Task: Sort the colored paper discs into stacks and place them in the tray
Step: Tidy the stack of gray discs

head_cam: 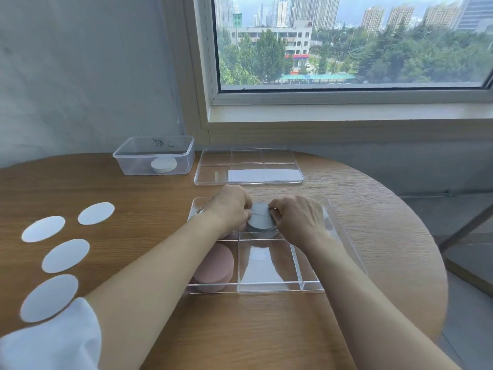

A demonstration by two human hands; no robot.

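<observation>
Left grip and right grip were closed on the round grey paper-disc stack, which could be splayed against dividers of the clear plastic tray.

The one view comes from a wide-angle camera worn on the person's head, at the near edge of the round worktop, looking forward and down across it. It sits close in: both forearms run up from the bottom of the picture to the clear tray at mid-frame. It faces the grey wall and the window behind the far edge, whose straight frame bows towards the margins.
</observation>
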